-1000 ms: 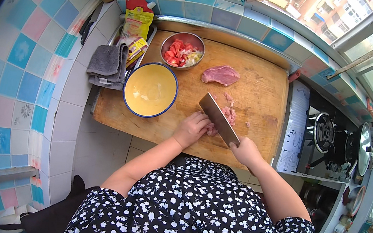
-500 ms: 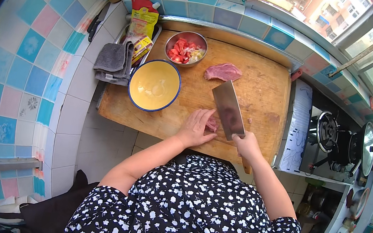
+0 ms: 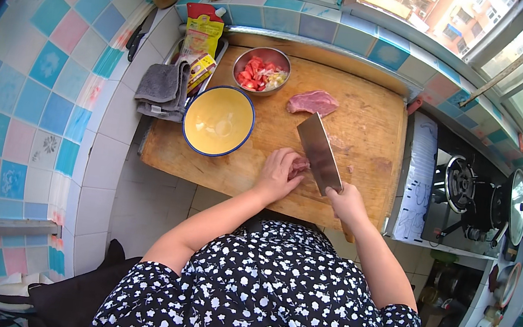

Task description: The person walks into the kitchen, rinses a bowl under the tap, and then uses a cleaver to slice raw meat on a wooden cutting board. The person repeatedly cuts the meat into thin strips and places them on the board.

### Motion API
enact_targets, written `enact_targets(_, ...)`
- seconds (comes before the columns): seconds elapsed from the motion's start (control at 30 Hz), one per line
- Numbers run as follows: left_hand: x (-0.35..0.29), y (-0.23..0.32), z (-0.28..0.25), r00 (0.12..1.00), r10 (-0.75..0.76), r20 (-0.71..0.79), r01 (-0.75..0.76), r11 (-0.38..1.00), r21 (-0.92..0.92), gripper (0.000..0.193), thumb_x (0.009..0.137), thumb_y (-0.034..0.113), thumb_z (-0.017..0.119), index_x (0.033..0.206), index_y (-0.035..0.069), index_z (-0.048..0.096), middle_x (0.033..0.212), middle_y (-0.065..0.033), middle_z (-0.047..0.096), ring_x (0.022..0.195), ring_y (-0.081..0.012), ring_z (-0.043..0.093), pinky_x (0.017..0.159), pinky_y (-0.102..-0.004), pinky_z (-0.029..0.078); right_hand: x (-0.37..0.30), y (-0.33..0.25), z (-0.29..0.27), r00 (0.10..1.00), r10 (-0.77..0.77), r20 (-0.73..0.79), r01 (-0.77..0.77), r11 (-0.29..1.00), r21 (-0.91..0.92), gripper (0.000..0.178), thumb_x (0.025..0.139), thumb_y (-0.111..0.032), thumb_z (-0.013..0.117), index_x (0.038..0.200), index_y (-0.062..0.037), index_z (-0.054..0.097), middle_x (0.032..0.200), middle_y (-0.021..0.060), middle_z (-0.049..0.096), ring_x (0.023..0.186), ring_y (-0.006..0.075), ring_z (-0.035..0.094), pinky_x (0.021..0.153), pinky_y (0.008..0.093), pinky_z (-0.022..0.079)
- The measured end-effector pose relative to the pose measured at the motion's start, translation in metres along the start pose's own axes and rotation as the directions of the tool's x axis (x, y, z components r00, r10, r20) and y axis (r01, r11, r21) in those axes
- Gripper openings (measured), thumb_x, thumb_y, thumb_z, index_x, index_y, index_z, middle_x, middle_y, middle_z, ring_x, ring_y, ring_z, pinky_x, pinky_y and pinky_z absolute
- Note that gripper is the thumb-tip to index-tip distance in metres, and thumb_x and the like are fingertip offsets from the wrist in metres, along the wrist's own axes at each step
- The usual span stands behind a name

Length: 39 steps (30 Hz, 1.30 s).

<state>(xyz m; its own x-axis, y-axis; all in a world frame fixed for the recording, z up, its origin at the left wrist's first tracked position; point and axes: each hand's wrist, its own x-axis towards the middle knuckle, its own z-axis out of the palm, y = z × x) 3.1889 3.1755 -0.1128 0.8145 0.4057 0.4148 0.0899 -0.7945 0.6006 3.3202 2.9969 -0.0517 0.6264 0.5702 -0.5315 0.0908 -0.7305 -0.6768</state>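
My right hand (image 3: 347, 204) grips a broad cleaver (image 3: 320, 154) by its handle. The blade slants away to the upper left, beside a small piece of raw meat (image 3: 300, 166). Curled fingers of my left hand (image 3: 278, 175) press that piece against the wooden cutting board (image 3: 371, 145) and partly cover it. Farther back on the board lies a larger slab of raw meat (image 3: 312, 102). Left of it stands a steel bowl (image 3: 288, 65) of cut tomato pieces (image 3: 256, 73) with pale chopped bits. A yellow bowl with a blue rim (image 3: 204, 119) sits nearer, at the board's left edge.
A grey towel (image 3: 161, 86), a yellow pouch (image 3: 202, 36) and a small box (image 3: 202, 69) lie at the left. On the right is a gas stove (image 3: 459, 184) with a pot lid (image 3: 517, 206). Knives (image 3: 136, 35) rest by the tiled wall, and a window (image 3: 442, 18) is behind.
My left hand has drawn its fingers in and curled them more over the small meat piece. The cleaver and my right hand have barely moved.
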Motion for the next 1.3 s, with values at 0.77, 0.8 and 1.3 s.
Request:
enact_targets(0.77,0.006,-0.012,0.000,0.995,0.099,-0.003,-0.099,0.994,-0.051,0.016,0.081,0.011,0.073,0.095,0.006,0.069,0.102,-0.0100,0.066,0.093,-0.0305,0.062,0.082,-0.0389,0.054,-0.014,-0.044,-0.010,0.982,0.118,0.150,-0.074,0.959,-0.272,0.033,0.093,-0.027,0.055,0.110,-0.0002,0.066,0.090,0.0259,0.070,0.089,0.0396,0.069,0.083,0.0487,0.053)
enact_targets(0.8,0.006,-0.012,0.001,0.994,0.107,-0.010,-0.107,0.993,-0.046,0.016,0.081,0.011,0.073,0.095,0.006,0.069,0.102,-0.0099,0.066,0.093,-0.0303,0.063,0.081,-0.0387,0.054,-0.011,-0.042,-0.009,0.985,0.089,0.145,-0.044,0.957,-0.288,0.033,0.093,-0.026,0.055,0.110,0.0004,0.066,0.090,0.0263,0.070,0.089,0.0400,0.069,0.082,0.0487,0.053)
enact_targets(1.3,0.010,-0.002,-0.004,0.994,-0.002,-0.113,-0.003,0.999,-0.038,0.021,0.081,0.012,0.074,0.099,0.004,0.065,0.101,-0.0113,0.064,0.096,-0.0320,0.061,0.083,-0.0403,0.052,0.011,-0.045,0.015,0.998,-0.042,0.056,0.059,0.938,-0.341,0.032,0.092,-0.026,0.058,0.114,-0.0044,0.066,0.100,0.0263,0.069,0.099,0.0426,0.066,0.090,0.0499,0.051)
